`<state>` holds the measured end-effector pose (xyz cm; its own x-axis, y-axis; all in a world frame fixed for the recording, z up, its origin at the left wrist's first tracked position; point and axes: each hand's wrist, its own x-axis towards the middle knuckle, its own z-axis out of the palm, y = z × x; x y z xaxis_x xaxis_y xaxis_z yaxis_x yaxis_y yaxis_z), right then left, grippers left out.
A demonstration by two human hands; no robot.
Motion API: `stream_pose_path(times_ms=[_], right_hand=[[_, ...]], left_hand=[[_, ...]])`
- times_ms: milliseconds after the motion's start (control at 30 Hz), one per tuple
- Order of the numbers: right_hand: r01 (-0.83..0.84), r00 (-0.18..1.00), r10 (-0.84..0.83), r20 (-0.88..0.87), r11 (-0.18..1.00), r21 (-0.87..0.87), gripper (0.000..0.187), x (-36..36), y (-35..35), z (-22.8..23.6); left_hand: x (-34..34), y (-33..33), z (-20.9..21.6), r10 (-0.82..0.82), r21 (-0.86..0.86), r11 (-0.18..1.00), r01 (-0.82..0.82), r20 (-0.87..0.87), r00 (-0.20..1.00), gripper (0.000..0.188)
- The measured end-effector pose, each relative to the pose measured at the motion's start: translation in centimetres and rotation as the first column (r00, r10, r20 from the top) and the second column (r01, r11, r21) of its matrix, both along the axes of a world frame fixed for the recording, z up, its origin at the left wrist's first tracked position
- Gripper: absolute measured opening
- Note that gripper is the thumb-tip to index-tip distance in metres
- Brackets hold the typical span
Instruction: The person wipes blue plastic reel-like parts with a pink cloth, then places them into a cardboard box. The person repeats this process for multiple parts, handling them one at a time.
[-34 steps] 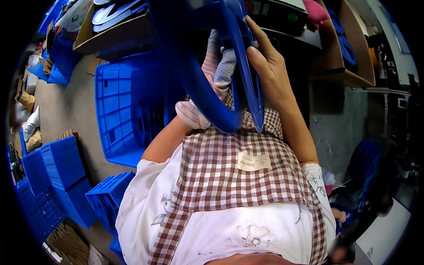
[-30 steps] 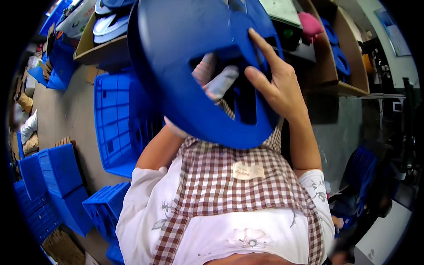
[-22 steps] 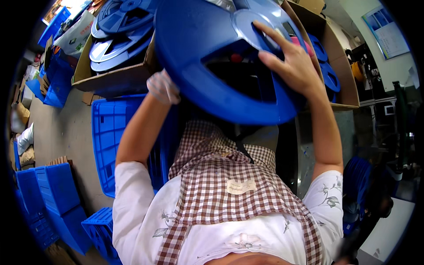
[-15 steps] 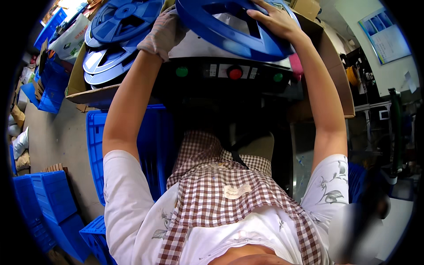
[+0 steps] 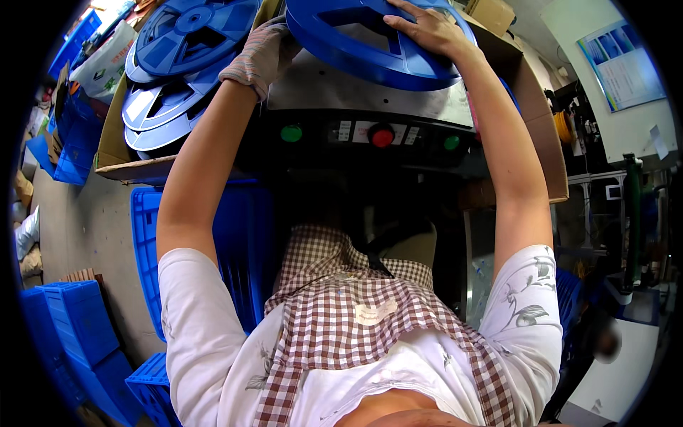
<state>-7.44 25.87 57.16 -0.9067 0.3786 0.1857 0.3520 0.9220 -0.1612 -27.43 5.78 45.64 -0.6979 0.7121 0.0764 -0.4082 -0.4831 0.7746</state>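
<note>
Grey floor shows left of a cardboard box stacked with blue reels, while white labels, too small to read, flank the red button of a machine. Over the machine is a single reel, the bare right hand spread on it, the gloved left hand at its edge, grip hidden.

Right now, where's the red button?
In the head view's upper middle, slightly right of centre, the red button sits on the black panel between two green buttons, below the blue wheel the right hand touches.
</note>
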Motion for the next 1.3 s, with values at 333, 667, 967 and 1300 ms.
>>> stream_pose_path(times_ms=[333, 667, 967, 1300], right_hand=[[-0.171, 0.726, 0.020, -0.687, 0.973, -0.153, 0.049, 11.8, -0.9, -5.4], [0.106, 0.733, -0.243, -0.635, 0.963, -0.247, 0.073, 16.8, 0.0, -17.5], [0.085, 0.702, -0.251, -0.666, 0.959, -0.271, 0.070, 16.1, -0.7, -18.3], [-0.235, 0.758, -0.359, -0.544, 0.628, -0.742, 0.042, 19.7, -12.8, -26.2]], left_hand=[[10.1, -11.5, -0.8, 0.226, -0.090, 0.781, -0.618, -0.882, 0.414, 0.064], [10.9, -11.2, -7.4, -0.020, -0.248, 0.516, -0.820, -0.960, 0.278, 0.075], [10.7, -11.4, -6.0, 0.066, -0.003, 0.481, -0.877, -0.997, 0.040, 0.071], [9.8, -6.2, -0.2, 0.034, 0.047, 0.998, -0.034, 0.008, 0.999, 0.041]])
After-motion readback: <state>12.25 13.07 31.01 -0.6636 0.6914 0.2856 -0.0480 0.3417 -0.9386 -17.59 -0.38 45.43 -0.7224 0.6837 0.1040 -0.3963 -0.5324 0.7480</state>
